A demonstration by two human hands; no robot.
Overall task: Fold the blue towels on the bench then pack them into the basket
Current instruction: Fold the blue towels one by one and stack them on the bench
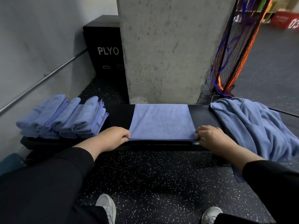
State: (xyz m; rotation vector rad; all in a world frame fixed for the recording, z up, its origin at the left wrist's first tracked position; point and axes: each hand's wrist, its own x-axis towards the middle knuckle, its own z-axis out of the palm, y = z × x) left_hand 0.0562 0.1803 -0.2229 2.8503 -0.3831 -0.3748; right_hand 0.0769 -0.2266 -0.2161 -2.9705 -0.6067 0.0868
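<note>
A blue towel [161, 122] lies flat across the middle of the black bench [119, 114], folded into a rectangle. My left hand [111, 137] pinches its near left corner at the bench's front edge. My right hand [210, 137] pinches its near right corner. Several folded blue towels [64, 117] are stacked in a row on the bench's left end. A loose heap of unfolded blue towels [254, 126] covers the right end and hangs over the front. No basket is in view.
A concrete pillar [169, 49] stands right behind the bench. A black box marked PLYO [106, 50] sits behind at the left, beside a wall with a metal rail [43, 78]. A netted rack [231, 54] stands at the back right. My shoes rest on speckled rubber floor [153, 175].
</note>
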